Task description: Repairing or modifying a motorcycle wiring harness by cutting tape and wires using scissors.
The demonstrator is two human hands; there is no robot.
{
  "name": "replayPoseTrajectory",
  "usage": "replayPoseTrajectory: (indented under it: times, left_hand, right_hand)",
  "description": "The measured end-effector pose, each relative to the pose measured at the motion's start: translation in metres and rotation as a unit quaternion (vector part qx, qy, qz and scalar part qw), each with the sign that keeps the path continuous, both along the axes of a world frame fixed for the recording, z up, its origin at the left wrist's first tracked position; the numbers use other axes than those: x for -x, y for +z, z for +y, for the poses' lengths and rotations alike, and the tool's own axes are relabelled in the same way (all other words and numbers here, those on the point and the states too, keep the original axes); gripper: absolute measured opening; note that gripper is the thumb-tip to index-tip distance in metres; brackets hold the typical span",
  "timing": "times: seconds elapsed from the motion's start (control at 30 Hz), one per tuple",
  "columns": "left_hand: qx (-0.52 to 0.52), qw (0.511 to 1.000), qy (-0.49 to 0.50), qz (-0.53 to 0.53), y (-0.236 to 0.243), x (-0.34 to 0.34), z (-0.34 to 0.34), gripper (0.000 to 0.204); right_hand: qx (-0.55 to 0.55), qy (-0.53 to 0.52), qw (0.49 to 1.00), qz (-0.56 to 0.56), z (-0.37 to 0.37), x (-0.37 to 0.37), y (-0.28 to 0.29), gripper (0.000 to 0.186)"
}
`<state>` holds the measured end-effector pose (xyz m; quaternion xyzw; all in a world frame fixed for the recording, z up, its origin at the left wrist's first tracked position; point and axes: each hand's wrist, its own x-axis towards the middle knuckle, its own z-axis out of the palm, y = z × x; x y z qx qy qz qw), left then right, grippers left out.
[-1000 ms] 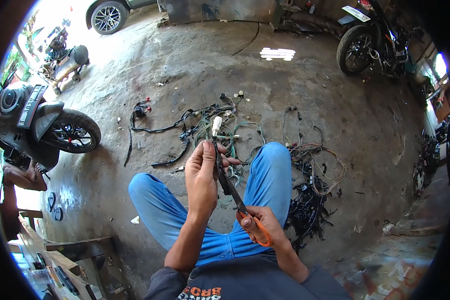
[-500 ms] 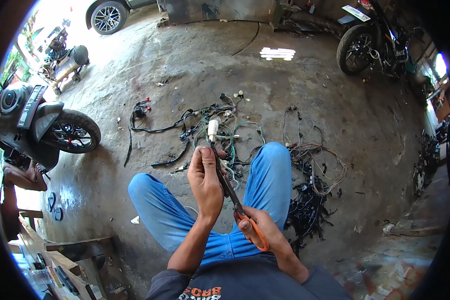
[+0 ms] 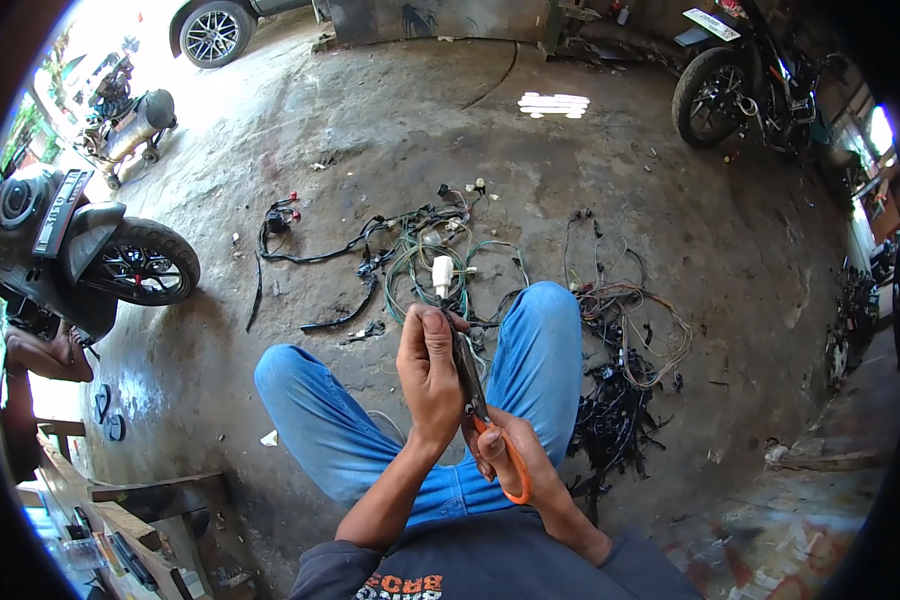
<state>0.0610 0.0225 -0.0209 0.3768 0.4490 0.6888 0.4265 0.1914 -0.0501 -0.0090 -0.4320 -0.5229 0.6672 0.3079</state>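
Note:
My left hand (image 3: 430,375) is closed, thumb on top, on a dark wire bundle just below a white plastic connector (image 3: 442,275). In my right hand (image 3: 535,465) is a pair of scissors (image 3: 518,475) with orange handles, my fingers wrapped in the loops. The dark blades point up and away from me, beside the left hand's fingers and along the wires; their tips are partly hidden. A tangled wiring harness (image 3: 410,220) with black sleeves, green wires and several connectors lies on the floor beyond both hands.
To my right lie a loose coil of brown wires (image 3: 670,345) and a heap of black scraps (image 3: 615,415). Motorcycles stand at left (image 3: 140,262) and far right (image 3: 712,100). A wooden bench (image 3: 155,490) is at lower left; another person's bare limb (image 3: 55,357) shows at the left rim.
Both hands have shifted slightly; the left hand and the white connector moved a little right and toward me. The scissor handles look closer together, and the blades stand more upright.

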Motion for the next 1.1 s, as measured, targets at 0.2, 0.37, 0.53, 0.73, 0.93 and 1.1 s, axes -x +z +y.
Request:
replayPoseTrajectory:
  times: [0.2, 0.37, 0.53, 0.73, 0.93, 1.1]
  left_hand:
    - [0.012, 1.000, -0.020, 0.016, -0.005, 0.003, -0.006, 0.032]
    - [0.011, 0.998, -0.057, 0.030, -0.010, 0.007, -0.007, 0.033]
    - [0.011, 0.997, -0.056, 0.053, -0.012, 0.010, -0.009, 0.035]
    - [0.016, 0.995, -0.076, 0.068, -0.020, 0.010, -0.012, 0.037]
    - [0.014, 0.994, -0.071, 0.081, -0.016, 0.010, -0.013, 0.039]
    - [0.008, 0.993, -0.070, 0.096, -0.014, 0.014, -0.013, 0.040]
  right_hand:
    - [0.023, -0.022, 0.999, 0.017, -0.001, 0.006, -0.001, 0.080]
    - [0.019, -0.049, 0.998, 0.035, -0.002, 0.009, -0.004, 0.076]
    - [0.076, -0.061, 0.995, 0.036, -0.005, 0.009, 0.004, 0.069]
    - [0.022, -0.090, 0.996, 0.004, -0.007, 0.010, -0.005, 0.067]
    - [0.005, -0.104, 0.995, 0.010, -0.006, 0.013, 0.001, 0.061]
    - [0.038, -0.094, 0.995, 0.020, -0.005, 0.009, 0.004, 0.058]
